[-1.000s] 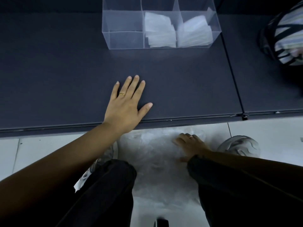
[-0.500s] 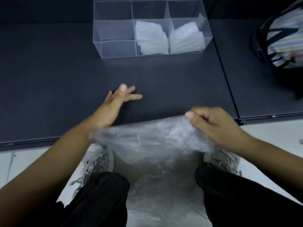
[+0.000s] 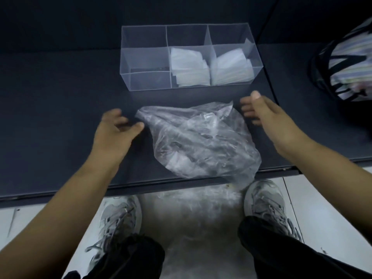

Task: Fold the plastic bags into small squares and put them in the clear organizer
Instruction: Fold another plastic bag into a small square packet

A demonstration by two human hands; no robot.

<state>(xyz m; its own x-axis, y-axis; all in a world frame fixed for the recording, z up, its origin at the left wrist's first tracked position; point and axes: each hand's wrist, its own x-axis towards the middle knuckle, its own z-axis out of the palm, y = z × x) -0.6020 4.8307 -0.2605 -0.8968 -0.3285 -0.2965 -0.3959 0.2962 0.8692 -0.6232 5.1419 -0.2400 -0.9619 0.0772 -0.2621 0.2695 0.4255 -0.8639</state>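
Plastic bag (image 3: 201, 141) lies crumpled on the table (image 3: 60, 117) between the hands, before the clear organizer (image 3: 149, 81); left hand (image 3: 114, 133) almost touches its far corner; right hand (image 3: 265, 115) is just beside; both are loosely spread, holding nothing.

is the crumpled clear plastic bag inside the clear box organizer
No, the bag lies on the dark table in front of the organizer.

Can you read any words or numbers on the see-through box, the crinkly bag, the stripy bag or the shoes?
None can be read.
The clear plastic organizer, the crumpled clear plastic bag and the folded white squares show no print.
The striped fabric bag and the grey laced shoes are too blurred to tell any mark.
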